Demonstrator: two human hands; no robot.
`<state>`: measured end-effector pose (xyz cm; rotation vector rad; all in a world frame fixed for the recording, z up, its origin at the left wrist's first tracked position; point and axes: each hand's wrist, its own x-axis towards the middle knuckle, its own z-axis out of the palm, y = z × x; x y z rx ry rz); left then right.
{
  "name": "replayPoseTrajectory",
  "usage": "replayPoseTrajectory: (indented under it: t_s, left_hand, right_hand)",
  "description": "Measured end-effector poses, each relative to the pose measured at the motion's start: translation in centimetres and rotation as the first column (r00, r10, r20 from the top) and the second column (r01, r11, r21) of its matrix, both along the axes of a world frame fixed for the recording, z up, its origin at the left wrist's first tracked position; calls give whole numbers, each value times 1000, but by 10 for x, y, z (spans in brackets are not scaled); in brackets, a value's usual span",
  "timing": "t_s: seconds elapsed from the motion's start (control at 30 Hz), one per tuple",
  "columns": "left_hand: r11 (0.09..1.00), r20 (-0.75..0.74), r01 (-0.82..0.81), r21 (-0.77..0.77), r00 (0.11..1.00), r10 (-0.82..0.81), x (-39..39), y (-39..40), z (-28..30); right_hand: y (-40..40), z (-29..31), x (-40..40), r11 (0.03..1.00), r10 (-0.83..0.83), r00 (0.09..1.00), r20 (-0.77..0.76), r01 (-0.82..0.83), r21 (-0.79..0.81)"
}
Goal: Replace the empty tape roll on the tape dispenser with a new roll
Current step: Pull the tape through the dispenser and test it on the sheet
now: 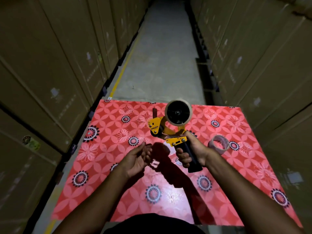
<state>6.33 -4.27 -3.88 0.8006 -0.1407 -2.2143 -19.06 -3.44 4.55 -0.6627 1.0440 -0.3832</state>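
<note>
While stacked cartons (50,65) flank the aisle on both sides, a bench (118,191) under a red floral cover carries a loose tape roll (218,144) at right. Right hand (194,152) clasps the tape dispenser (170,130) by its black handle, raised over the bench, a roll (178,113) mounted on its wheel. Left hand (137,160) hovers just beside, palm up, fingers relaxed, grasping nothing.

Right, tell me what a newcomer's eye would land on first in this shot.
First the bright red flower-patterned tablecloth, filling the lower middle of an otherwise dim aisle of stacked cardboard boxes. Then the yellow tape dispenser held up over its centre, the right hand gripping its black handle, with a roll of tape on its wheel. A second tape roll lies on the cloth to the right, and the left hand hovers beside the dispenser, holding nothing.
</note>
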Motion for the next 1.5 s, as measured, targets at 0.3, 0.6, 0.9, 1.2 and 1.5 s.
replayPoseTrajectory:
  t_s: [0.3, 0.6, 0.9, 1.2, 1.5]
  left_hand:
    - [992, 439, 43, -116, 899, 12, 31, -4, 9]
    - [989, 420, -70, -129, 900, 118, 71, -15, 17]
    - [986, 625, -35, -166, 770, 132, 89, -18, 6]
    - [990, 741, -5, -143, 662, 110, 108, -36, -11]
    - [977, 800, -38, -212, 568, 196, 126, -53, -26]
  right_hand:
    - [4, -16, 11, 999, 12, 995, -97, -15, -32]
    - [-7, -33, 35, 995, 64, 988, -141, -73, -60]
    - [-20, -46, 58, 992, 95, 982, -163, -107, -67]
    - [-27, -65, 68, 997, 72, 974, -213, -74, -2]
    - [-44, -71, 81, 996, 89, 963, -254, -86, 24]
